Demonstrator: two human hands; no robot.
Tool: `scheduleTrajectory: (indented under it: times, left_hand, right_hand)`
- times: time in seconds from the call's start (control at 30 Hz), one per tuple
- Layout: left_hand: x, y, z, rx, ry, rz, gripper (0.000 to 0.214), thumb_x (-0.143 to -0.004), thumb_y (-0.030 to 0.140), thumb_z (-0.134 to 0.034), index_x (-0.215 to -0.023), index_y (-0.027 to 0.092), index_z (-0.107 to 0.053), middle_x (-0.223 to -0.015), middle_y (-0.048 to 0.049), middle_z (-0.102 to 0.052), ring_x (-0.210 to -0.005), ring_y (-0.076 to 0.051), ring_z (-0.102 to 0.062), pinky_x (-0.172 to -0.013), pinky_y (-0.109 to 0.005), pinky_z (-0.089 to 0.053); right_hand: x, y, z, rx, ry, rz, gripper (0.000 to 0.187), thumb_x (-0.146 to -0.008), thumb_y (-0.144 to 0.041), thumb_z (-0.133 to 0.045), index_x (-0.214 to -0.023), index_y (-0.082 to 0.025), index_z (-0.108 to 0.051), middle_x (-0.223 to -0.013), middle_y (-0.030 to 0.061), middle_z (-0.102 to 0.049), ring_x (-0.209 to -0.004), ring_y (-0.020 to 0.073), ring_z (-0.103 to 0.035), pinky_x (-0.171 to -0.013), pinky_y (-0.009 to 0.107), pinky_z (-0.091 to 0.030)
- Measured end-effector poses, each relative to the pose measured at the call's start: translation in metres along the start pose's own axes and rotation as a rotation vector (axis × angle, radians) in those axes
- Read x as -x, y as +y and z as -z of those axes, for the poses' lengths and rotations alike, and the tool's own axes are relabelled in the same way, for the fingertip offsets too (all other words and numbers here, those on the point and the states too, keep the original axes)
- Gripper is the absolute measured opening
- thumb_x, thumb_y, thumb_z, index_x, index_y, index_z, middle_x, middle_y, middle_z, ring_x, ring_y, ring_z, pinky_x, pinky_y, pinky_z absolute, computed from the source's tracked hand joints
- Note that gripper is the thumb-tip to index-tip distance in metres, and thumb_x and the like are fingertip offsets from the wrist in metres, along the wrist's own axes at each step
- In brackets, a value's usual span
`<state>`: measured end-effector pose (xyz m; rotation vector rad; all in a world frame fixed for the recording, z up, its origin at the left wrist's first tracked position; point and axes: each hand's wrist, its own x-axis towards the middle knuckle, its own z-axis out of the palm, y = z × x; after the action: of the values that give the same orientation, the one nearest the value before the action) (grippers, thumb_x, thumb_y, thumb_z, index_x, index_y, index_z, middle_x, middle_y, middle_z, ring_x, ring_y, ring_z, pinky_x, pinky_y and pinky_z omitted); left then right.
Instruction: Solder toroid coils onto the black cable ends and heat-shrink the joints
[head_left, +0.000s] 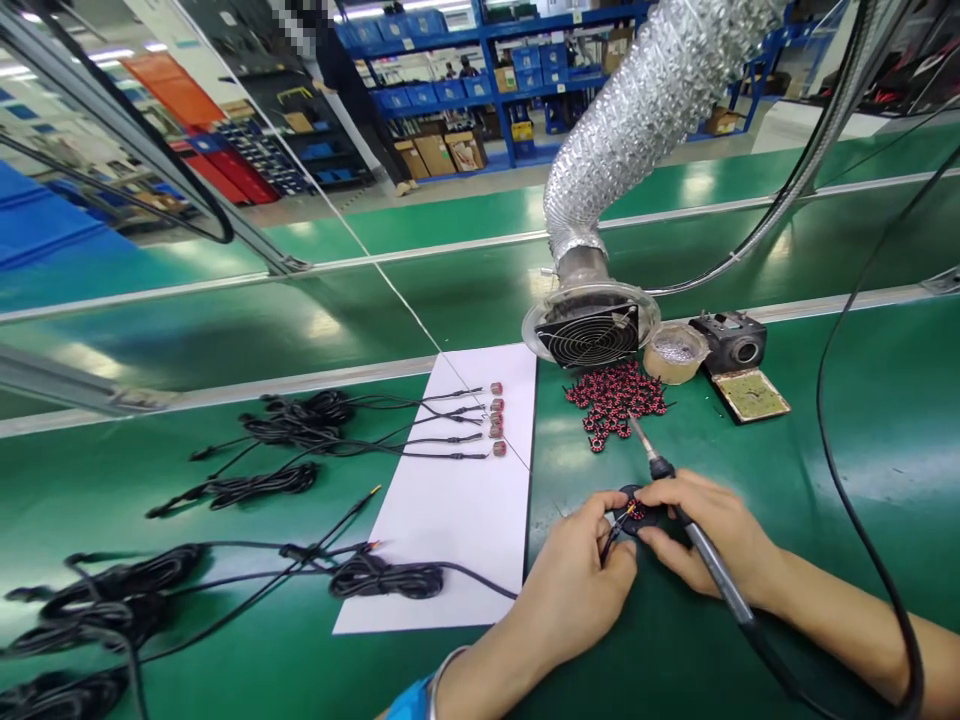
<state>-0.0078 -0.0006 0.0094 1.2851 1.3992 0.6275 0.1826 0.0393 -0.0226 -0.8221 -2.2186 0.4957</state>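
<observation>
My left hand [574,570] is closed in a pinch on the end of a black cable [611,535]. Thin bared wires from it reach a small red-and-black round part [636,510] on a black disc [651,522]. My right hand [716,530] grips a soldering iron [712,568], its tip pointing up and away from the round part. The thumb and forefinger of that hand also touch the disc's right edge. Beyond the iron's tip lies a pile of similar red-and-black round parts [615,393]. My fingers partly hide the disc.
Coiled black cables [300,420] lie at left, some reaching onto a white sheet [450,510] with several small reddish parts [498,425]. A fume extractor [592,335] on a silver duct [630,120], a round tub [675,352] and an iron stand [731,342] with a sponge [750,394] stand behind.
</observation>
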Motion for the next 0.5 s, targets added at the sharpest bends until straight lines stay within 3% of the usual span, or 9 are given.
scheduleTrajectory:
  times: [0.13,0.27,0.5]
  left_hand:
    - [-0.001,-0.002,0.000,-0.004,-0.005,-0.020,0.034,-0.083,0.022,-0.055,-0.116,0.016,-0.061,-0.055,0.0076,-0.039,-0.050,-0.013,-0.036,-0.048,-0.024,-0.023]
    - [0.001,-0.001,0.003,0.019,-0.019,-0.003,0.027,-0.086,0.030,-0.053,-0.110,0.018,-0.058,-0.054,0.0086,-0.037,-0.049,-0.013,-0.034,-0.048,-0.023,-0.023]
    - [0.010,0.005,0.010,0.124,-0.061,-0.062,0.017,-0.088,0.034,-0.053,-0.092,0.018,-0.056,-0.057,0.0062,-0.046,-0.053,-0.012,-0.044,-0.054,-0.023,-0.033]
  right_hand:
    - [-0.002,0.002,-0.009,-0.006,0.006,0.016,0.024,-0.086,-0.010,-0.057,-0.107,-0.022,-0.057,-0.085,0.0032,-0.069,-0.068,0.0165,-0.061,-0.062,0.028,-0.053]
    - [-0.004,0.002,-0.007,-0.016,0.089,0.065,0.023,-0.084,-0.010,-0.057,-0.104,-0.022,-0.054,-0.086,0.0030,-0.069,-0.066,0.0158,-0.059,-0.061,0.028,-0.052]
    - [-0.003,0.003,0.005,-0.120,0.176,-0.032,0.045,-0.075,-0.012,-0.065,-0.115,-0.024,-0.049,-0.083,0.0006,-0.063,-0.077,0.0179,-0.064,-0.068,0.031,-0.056]
